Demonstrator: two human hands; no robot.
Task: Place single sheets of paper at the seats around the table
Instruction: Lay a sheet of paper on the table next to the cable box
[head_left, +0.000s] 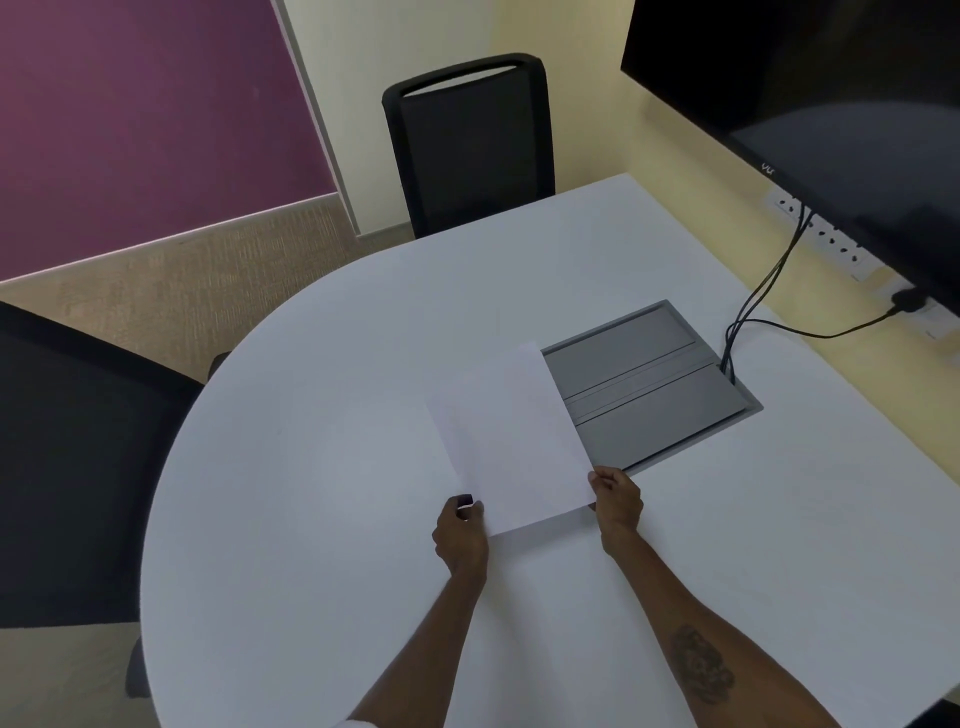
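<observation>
Both hands hold the paper (511, 441) over the white tabletop (311, 415): the left hand (460, 535) pinches its near-left corner, the right hand (618, 501) its near-right corner. Its far edge overlaps the closed grey cable box (654, 384).

An office meeting room: white table (322, 467) with cable box (649, 384), mesh chairs (472, 150), wall screen (831, 104).

White paper (506, 441) on a white table (311, 415), grey hatch (649, 395), black chairs (470, 150).
</observation>
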